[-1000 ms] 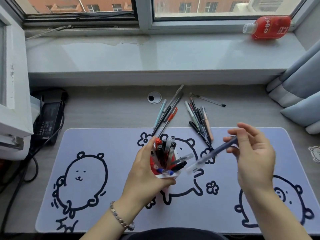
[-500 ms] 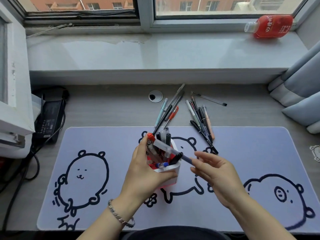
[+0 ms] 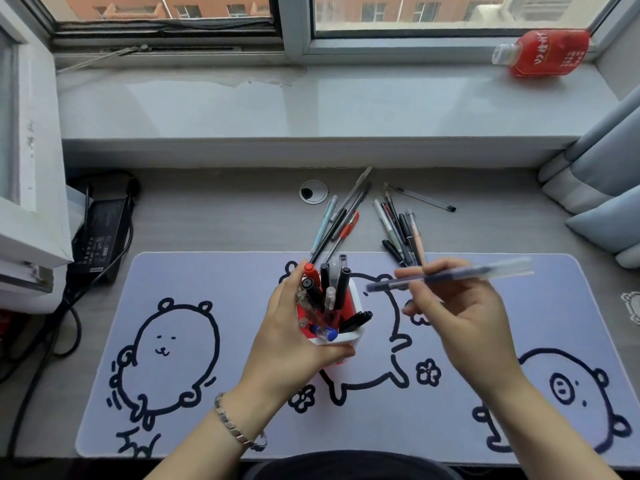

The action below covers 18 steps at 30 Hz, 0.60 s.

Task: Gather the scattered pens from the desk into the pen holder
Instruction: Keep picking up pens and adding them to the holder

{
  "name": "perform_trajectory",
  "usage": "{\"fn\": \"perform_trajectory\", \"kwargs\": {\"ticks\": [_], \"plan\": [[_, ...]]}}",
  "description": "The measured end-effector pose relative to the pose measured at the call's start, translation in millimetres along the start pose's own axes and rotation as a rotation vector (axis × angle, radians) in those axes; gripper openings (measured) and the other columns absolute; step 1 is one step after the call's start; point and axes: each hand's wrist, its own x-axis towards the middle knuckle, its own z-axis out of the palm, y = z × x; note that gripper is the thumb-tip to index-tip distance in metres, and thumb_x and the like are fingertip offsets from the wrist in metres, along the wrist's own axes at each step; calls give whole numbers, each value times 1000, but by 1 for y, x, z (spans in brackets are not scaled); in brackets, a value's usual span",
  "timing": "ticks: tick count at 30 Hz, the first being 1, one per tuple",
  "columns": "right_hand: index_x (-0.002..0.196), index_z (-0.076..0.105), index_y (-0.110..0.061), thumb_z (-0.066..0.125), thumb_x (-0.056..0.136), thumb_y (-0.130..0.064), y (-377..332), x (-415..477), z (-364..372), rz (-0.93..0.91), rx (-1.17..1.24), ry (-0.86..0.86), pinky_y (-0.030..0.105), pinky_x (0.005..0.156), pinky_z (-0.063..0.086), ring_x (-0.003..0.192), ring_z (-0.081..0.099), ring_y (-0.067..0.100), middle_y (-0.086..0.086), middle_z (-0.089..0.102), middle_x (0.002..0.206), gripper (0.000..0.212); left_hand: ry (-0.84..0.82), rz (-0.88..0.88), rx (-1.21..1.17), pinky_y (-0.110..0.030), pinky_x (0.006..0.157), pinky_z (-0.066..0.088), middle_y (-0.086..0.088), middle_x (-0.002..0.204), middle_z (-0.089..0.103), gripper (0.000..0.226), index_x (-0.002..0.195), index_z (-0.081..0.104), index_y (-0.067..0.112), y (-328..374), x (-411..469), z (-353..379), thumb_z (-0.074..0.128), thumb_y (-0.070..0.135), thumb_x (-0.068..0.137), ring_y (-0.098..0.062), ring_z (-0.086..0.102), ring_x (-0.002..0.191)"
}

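Observation:
A red and white pen holder [image 3: 349,336] stands in the middle of the lilac desk mat [image 3: 225,271], with several pens sticking out of it. My left hand [image 3: 291,337] wraps around its left side. My right hand [image 3: 460,313] holds a translucent blue pen [image 3: 450,277] nearly level, just right of the holder and above the mat. Behind the holder lie two loose groups of pens on the desk: one fan [image 3: 341,220] to the left, another bunch [image 3: 401,230] to the right. A single clear pen [image 3: 420,198] lies farther back.
A black power adapter [image 3: 98,237] with cables sits at the desk's left edge. A round cable grommet [image 3: 313,191] is behind the pens. On the window sill lies a red bottle [image 3: 543,53]. Grey curtains [image 3: 602,188] hang at the right.
My right hand has drawn back from the holder to the right and up, still holding the blue pen, which now lies level. My left hand stays on the holder.

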Motion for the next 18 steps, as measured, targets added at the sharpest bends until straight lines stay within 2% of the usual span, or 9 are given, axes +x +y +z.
{"fn": "perform_trajectory", "kwargs": {"ticks": [2, 4, 6, 9, 11, 13, 16, 18], "plan": [[79, 62, -6, 62, 81, 5, -1, 2, 7, -36, -96, -73, 16, 61, 53, 69, 68, 9, 5, 71, 82, 11, -6, 24, 17, -33, 95, 50, 19, 127, 43, 110, 131, 27, 52, 0, -1, 1, 90, 24, 46, -6, 51, 116], [77, 62, -9, 66, 78, -1, 4, 1, 15, -28, -203, -163, 16, 66, 52, 75, 67, 10, 0, 69, 83, 10, -8, 65, 55, -19, 94, 47, 28, 123, 40, 109, 126, 23, 60, 1, -2, 2, 89, 22, 47, 6, 47, 115], [77, 59, -17, 69, 75, -8, 9, 0, 21, -77, -223, -130, 15, 65, 50, 74, 65, 10, -4, 66, 85, 13, -17, 86, 79, -1, 85, 41, 36, 119, 35, 109, 117, 17, 68, 4, -4, 2, 89, 23, 49, 22, 39, 110], [101, 50, -38, 64, 75, -2, 12, 2, 22, -215, -168, -16, 15, 65, 50, 71, 65, 12, -4, 62, 83, 46, -24, 98, 98, 9, 76, 33, 39, 115, 34, 107, 113, 16, 70, 5, -4, 2, 88, 23, 50, 32, 32, 104], [111, 45, -39, 60, 76, 0, 15, 2, 22, -388, -304, -24, 15, 70, 50, 74, 62, 11, -8, 57, 82, 55, -20, 91, 92, 9, 76, 33, 38, 116, 34, 107, 114, 16, 69, 5, -5, 2, 88, 22, 50, 32, 32, 104], [117, 49, -32, 55, 80, -6, 19, 3, 23, -479, -410, -58, 19, 83, 48, 92, 58, 6, -13, 54, 94, 46, -14, 89, 91, 9, 76, 33, 38, 117, 34, 109, 114, 15, 69, 5, -5, 2, 88, 22, 49, 32, 31, 105], [127, 47, -21, 47, 89, -23, 26, 4, 23, -555, -592, -186, 24, 108, 30, 129, 38, 9, -14, 48, 130, 38, -17, 109, 112, 9, 77, 33, 37, 117, 35, 108, 115, 16, 68, 5, -3, 2, 89, 22, 50, 31, 32, 106], [130, 46, -17, 35, 96, -33, 35, 6, 24, -623, -761, -295, 34, 110, 27, 137, 28, 15, -11, 45, 138, 40, -31, 125, 118, 7, 78, 34, 37, 118, 36, 107, 117, 18, 67, 5, -1, 3, 90, 23, 50, 28, 34, 108]]}}
